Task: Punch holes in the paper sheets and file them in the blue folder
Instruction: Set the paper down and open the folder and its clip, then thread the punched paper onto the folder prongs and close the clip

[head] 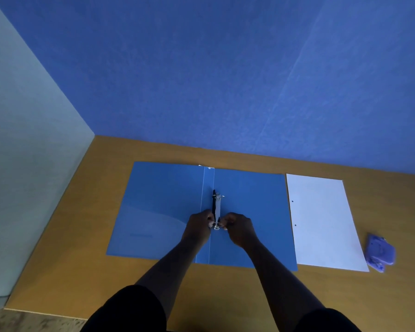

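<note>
The blue folder [168, 212] lies spread open and flat on the wooden table [82, 248], its far edge near the table's back edge where the blue wall [201, 68] rises. Down the folder's middle runs the spine, and on it sits the metal ring clip [216, 207], a slim black and silver strip lying lengthwise from the far side toward the person.

Both hands meet at the near end of that clip. The left hand [200, 225] comes in from the left with its fingers curled, pinching the clip's left side. The right hand [238, 227] mirrors it from the right, fingers curled and pinching the clip's right side. The fingertips of the two hands are almost touching across the clip. Both bare forearms stretch over the folder's near edge, and dark short sleeves show at the bottom of the view.

Just beside the folder's right edge lie the white paper sheets [324, 224], flat on the table in what looks like a neat stack, with two small punched holes along the left margin. Past the paper's near right corner, toward the table's right edge, sits a small purple hole punch [380, 251].

A pale wall [22, 140] runs along the table's left edge and meets the blue wall at the table's far left corner.
</note>
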{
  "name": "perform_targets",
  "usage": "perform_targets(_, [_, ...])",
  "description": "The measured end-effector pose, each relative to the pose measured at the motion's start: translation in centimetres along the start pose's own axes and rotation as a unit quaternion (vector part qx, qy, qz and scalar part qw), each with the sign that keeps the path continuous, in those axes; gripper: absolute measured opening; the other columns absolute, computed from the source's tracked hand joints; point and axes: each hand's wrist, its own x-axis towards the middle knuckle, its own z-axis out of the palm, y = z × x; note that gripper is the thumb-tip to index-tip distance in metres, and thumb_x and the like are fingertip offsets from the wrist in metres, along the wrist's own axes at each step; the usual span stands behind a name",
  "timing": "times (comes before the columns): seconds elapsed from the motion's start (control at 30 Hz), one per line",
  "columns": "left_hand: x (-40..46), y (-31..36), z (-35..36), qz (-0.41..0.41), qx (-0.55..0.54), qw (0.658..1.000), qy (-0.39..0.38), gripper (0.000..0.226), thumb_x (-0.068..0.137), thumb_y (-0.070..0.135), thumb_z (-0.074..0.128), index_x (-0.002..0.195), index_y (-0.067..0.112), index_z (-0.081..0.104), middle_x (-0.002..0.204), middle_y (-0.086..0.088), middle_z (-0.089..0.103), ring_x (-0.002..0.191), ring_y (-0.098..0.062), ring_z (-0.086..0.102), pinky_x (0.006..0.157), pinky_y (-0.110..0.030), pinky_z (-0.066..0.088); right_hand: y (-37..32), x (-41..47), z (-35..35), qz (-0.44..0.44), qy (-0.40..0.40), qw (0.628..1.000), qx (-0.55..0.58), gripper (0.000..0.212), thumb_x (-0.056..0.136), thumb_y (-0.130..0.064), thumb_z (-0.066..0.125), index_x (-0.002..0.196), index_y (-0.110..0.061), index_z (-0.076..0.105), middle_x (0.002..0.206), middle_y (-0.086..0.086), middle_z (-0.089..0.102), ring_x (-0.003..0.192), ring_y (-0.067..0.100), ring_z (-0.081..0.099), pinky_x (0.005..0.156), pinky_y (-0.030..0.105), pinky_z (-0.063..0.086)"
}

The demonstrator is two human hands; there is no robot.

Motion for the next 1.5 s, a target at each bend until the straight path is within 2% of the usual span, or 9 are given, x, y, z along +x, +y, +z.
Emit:
perform_targets(0.2, [-0.4, 0.8, -0.7, 0.002, -0.004, 1.0, -0.019, 0.022, 0.086, -0.006, 0.049, 0.082, 0.012, 0.061, 0.073, -0.006, 0.061, 0.066, -0.019, 0.057, 0.054, -0.021, 0.039, 0.7, 0.1, -1.0, -0.03, -0.05, 0.998, 0.022, 0.017, 0.088, -0.007, 0.056, 0.089, -0.015, 0.071, 0.079, -0.004, 0.068, 0.078, 0.013, 0.065, 0.061, 0.014, 0.043])
perform_targets(0.3, [-0.3, 1.4, -1.5, -0.035, 0.031, 0.998, -0.042, 0.03, 0.085, -0.004, 0.053, 0.107, 0.016, 0.059, 0.086, -0.011, 0.065, 0.071, -0.023, 0.064, 0.053, -0.027, 0.049, 0.6, 0.0, -1.8, -0.034, -0.033, 0.998, 0.049, 0.018, 0.088, -0.013, 0.061, 0.104, -0.016, 0.067, 0.086, 0.005, 0.073, 0.081, 0.02, 0.07, 0.066, 0.022, 0.049])
perform_targets(0.47, [-1.2, 6.9, -1.6, -0.124, 0.141, 0.982, 0.035, 0.049, 0.076, 0.017, 0.07, 0.116, 0.01, 0.042, 0.107, -0.016, 0.056, 0.099, -0.038, 0.061, 0.07, -0.039, 0.051, 3.1, -1.3, -6.4, -0.013, 0.051, 0.997, 0.056, 0.02, 0.088, -0.01, 0.058, 0.106, -0.016, 0.065, 0.088, 0.006, 0.072, 0.075, 0.018, 0.066, 0.051, 0.012, 0.045])
perform_targets(0.57, [-0.9, 10.6, 0.8, -0.041, 0.169, 0.983, 0.057, 0.041, 0.078, 0.008, 0.055, 0.118, 0.008, 0.048, 0.114, -0.014, 0.054, 0.106, -0.034, 0.059, 0.082, -0.041, 0.053, 6.7, -2.5, -10.3, 0.026, 0.098, 0.994, 0.049, 0.021, 0.088, -0.009, 0.055, 0.104, -0.017, 0.066, 0.093, 0.006, 0.073, 0.077, 0.018, 0.067, 0.051, 0.01, 0.045])
perform_targets(0.73, [-0.9, 15.6, 7.6, 0.094, 0.194, 0.975, -0.051, 0.036, 0.084, 0.003, 0.049, 0.119, 0.008, 0.058, 0.121, -0.01, 0.056, 0.116, -0.028, 0.054, 0.093, -0.037, 0.049, 12.8, -4.8, -16.4, 0.1, 0.137, 0.985, -0.012, 0.022, 0.092, -0.012, 0.053, 0.112, -0.014, 0.062, 0.1, 0.007, 0.073, 0.072, 0.014, 0.061, 0.058, 0.018, 0.044])
perform_targets(0.93, [-1.2, 19.5, 15.4, 0.198, 0.323, 0.914, -0.147, 0.045, 0.082, -0.004, 0.051, 0.126, 0.004, 0.056, 0.136, -0.01, 0.053, 0.126, -0.029, 0.049, 0.103, -0.042, 0.045, 19.6, -5.8, -22.2, 0.173, 0.159, 0.969, -0.079, 0.047, 0.087, -0.011, 0.049, 0.133, -0.007, 0.049, 0.114, 0.015, 0.066, 0.11, 0.026, 0.061, 0.086, 0.025, 0.044])
perform_targets(1.17, [-1.1, 21.9, 18.8, 0.154, 0.393, 0.892, -0.16, 0.021, 0.079, -0.007, 0.051, 0.096, 0.0, 0.061, 0.101, -0.012, 0.062, 0.098, -0.031, 0.063, 0.082, -0.04, 0.056, 22.3, -4.9, -25.4, 0.22, 0.15, 0.96, -0.081, 0.039, 0.09, -0.014, 0.047, 0.125, 0.002, 0.045, 0.125, 0.02, 0.056, 0.114, 0.031, 0.057, 0.096, 0.031, 0.043])
perform_targets(1.37, [-0.7, 20.1, 20.5, 0.114, 0.384, 0.904, -0.148, 0.052, 0.082, -0.004, 0.052, 0.134, -0.003, 0.047, 0.126, -0.019, 0.062, 0.114, -0.034, 0.062, 0.093, -0.04, 0.055, 22.2, -4.0, -25.5, 0.242, 0.147, 0.954, -0.103, 0.04, 0.092, -0.017, 0.044, 0.126, 0.003, 0.046, 0.127, 0.019, 0.053, 0.12, 0.031, 0.053, 0.102, 0.035, 0.042])
perform_targets(1.5, [-0.8, 20.0, 20.6, 0.104, 0.361, 0.914, -0.156, 0.06, 0.084, -0.004, 0.054, 0.143, 0.002, 0.041, 0.139, -0.017, 0.054, 0.126, -0.03, 0.055, 0.102, -0.035, 0.049, 21.9, -3.6, -25.6, 0.262, 0.154, 0.952, -0.035, 0.04, 0.09, -0.016, 0.047, 0.124, 0.004, 0.048, 0.126, 0.019, 0.053, 0.12, 0.034, 0.052, 0.097, 0.036, 0.043])
